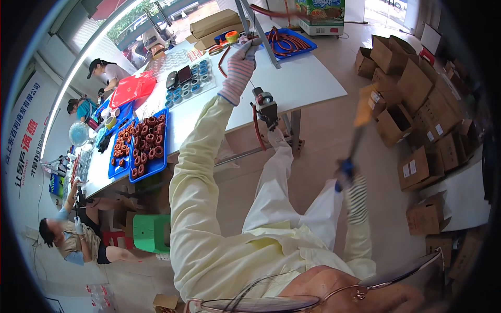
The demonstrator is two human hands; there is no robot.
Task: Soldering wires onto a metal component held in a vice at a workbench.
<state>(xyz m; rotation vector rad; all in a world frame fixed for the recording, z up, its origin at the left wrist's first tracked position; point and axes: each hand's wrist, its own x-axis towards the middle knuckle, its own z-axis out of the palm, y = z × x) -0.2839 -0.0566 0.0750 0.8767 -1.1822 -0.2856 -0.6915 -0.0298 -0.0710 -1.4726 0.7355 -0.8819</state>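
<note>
- The right grip point(346, 175), right of centre in the frame, is blurred by motion; it is seen closed around the lower end of a long-handled tool point(359, 133).
- The tool's long axis is slanted steeply, from the hand up and slightly rightward; its orange end point(367, 101) is pointed toward the top of the frame. Its exact kind cannot be told through the blur.
- The left grip point(240, 73), in a pink-and-grey striped glove, is raised at upper centre over the table point(308, 78), beside a grey metal post point(265, 44). Its fingers are drawn in; how far they are closed, and what is held, cannot be told.
- Below that glove, a dark clamp-like device point(267, 108) is seen at the table's edge, with a red-brown strip point(257, 128) hanging downward beside it.
- Red-brown strips point(286, 44) are held in a blue tray point(313, 45), upper centre; red-brown rings point(147, 141) are held in another blue tray point(166, 130), left of centre.
</note>
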